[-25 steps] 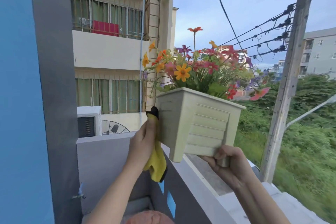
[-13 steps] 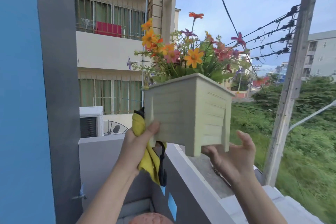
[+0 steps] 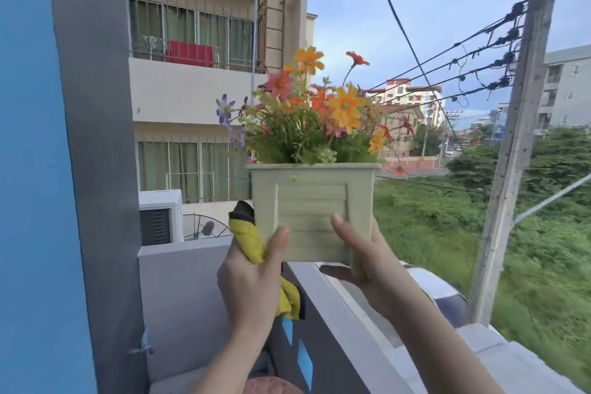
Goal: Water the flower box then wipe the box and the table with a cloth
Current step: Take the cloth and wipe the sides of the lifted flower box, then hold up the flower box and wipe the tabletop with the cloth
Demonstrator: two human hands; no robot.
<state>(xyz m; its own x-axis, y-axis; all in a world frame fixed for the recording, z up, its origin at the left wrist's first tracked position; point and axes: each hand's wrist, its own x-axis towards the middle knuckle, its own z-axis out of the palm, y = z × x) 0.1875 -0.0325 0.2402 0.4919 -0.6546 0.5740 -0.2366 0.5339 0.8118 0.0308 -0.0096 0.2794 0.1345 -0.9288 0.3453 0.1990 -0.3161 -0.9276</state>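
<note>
Above balcony wall (image 3: pixel 323 313), box (image 3: pixel 311 211) between hands.

A blue-and-grey pillar (image 3: pixel 64 169) frames a balcony's grey parapet wall (image 3: pixel 182 291) under overcast daylight, facing a cream apartment block (image 3: pixel 192 96) with barred windows (image 3: pixel 192 32), a weathered utility pole (image 3: pixel 515 150) carrying wires, and overgrown greenery (image 3: pixel 479 227).
</note>
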